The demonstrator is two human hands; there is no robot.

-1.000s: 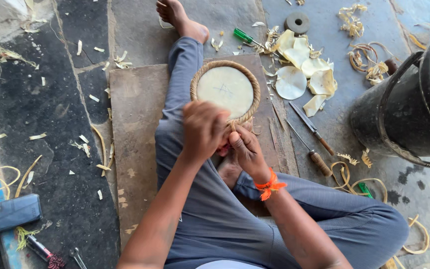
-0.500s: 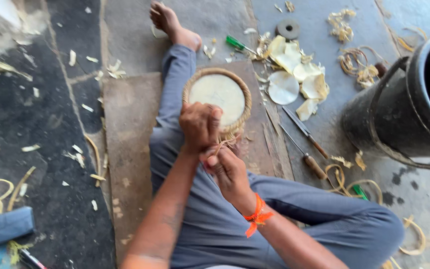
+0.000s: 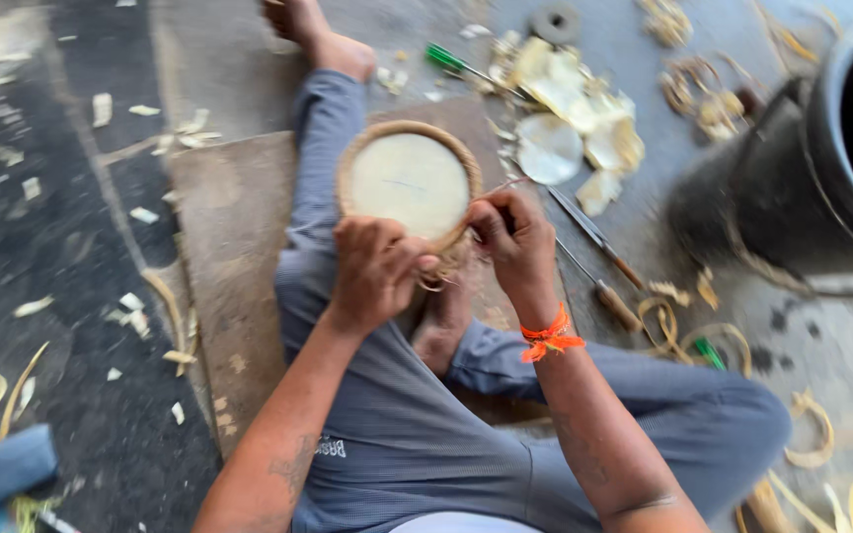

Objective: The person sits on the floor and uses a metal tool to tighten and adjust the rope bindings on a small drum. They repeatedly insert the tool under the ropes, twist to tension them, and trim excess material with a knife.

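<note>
Left grip point(image 3: 377, 271) (right point(image 3: 515, 237) too) pinches round basket's point(image 3: 409, 183) near rim.

Even daylight, soft shadows, heavy motion blur

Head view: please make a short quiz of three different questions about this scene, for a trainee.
1. True or false: both hands touch the round woven disc.
2. The band on the right wrist is: A) blue B) orange C) white
3. Fill in: the big black container stands to the person's ____ side.

Key:
1. True: left hand and right hand are at its near rim.
2. B: orange band.
3. right
</note>
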